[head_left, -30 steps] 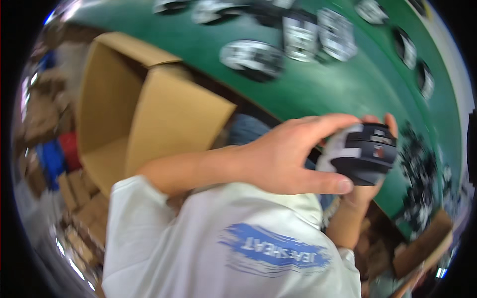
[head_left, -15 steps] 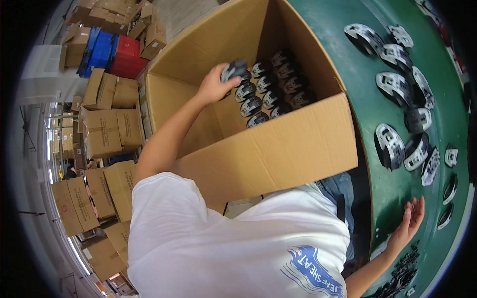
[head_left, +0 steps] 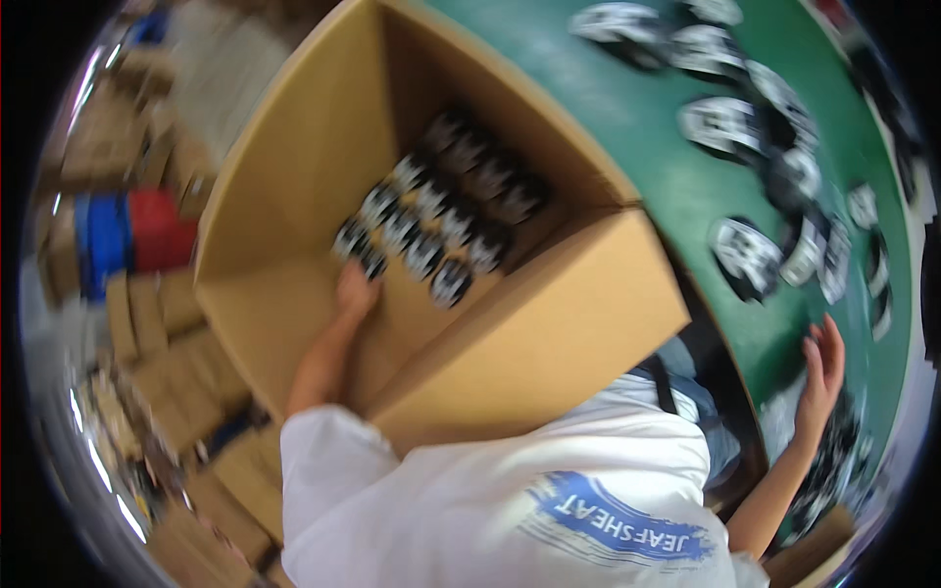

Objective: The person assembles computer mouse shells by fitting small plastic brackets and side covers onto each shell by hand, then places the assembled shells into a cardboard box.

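Observation:
My left hand [head_left: 357,291] reaches down inside a tall open cardboard box [head_left: 549,318]. Its fingers are closed on a black-and-white curved plastic part [head_left: 369,261] at the near end of a row. Beside it, several like parts [head_left: 423,257] lie in rows on the bottom of the box. Motion blurs their detail, so their exact kind cannot be told. My right hand [head_left: 823,377] hovers at the edge of the green table [head_left: 627,127], fingers apart and holding nothing. More black-and-white curved parts [head_left: 745,257] lie loose on the table.
The box wall stands between me and the rows, close against the table. A pile of small black pieces [head_left: 833,451] lies near my right forearm. Stacked cartons [head_left: 186,382], a blue bin [head_left: 102,245] and a red bin [head_left: 162,230] stand at the left.
My left hand has gone down into the box with the part, from above the rows to their near left end. The view has swung. My right hand stays open over the table.

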Demonstrator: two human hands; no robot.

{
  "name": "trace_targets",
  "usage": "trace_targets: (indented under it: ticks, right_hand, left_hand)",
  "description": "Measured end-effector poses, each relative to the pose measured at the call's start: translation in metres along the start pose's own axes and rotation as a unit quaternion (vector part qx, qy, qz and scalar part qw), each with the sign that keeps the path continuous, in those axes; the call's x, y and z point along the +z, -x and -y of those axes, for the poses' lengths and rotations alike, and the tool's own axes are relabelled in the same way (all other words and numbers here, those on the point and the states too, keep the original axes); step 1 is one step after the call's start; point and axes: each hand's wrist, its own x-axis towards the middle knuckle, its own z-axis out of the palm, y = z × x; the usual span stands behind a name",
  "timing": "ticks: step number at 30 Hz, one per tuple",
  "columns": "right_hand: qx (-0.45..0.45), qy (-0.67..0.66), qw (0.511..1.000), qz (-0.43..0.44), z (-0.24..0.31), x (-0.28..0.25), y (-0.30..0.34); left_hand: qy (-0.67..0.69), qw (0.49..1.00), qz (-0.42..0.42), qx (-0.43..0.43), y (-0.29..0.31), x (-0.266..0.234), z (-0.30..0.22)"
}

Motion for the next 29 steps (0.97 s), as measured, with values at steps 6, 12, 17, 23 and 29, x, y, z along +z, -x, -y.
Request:
trace_targets:
  ticks: [6, 12, 17, 23, 29]
  right_hand:
    - [0.02, -0.136, 0.99, -0.028, 0.01, 0.016, 0.014]
    - [0.03, -0.165, 0.985, -0.029, 0.001, 0.002, 0.064]
    - [0.095, -0.374, 0.913, 0.129, -0.046, -0.043, 0.161]
    - [0.37, -0.546, 0.751, 0.026, -0.198, -0.035, 0.334]
    - [0.559, -0.39, 0.684, -0.262, -0.274, 0.142, 0.445]
  left_hand:
    - [-0.031, 0.999, 0.009, -0.023, -0.002, -0.015, -0.011]
    - [0.333, 0.925, -0.178, 0.034, -0.061, -0.107, -0.062]
    - [0.437, 0.797, -0.272, 0.315, 0.004, -0.278, -0.295]
    - [0.353, 0.71, -0.026, 0.609, 0.089, -0.329, -0.557]
    - [0.134, 0.704, 0.068, 0.695, 0.144, -0.265, -0.835]
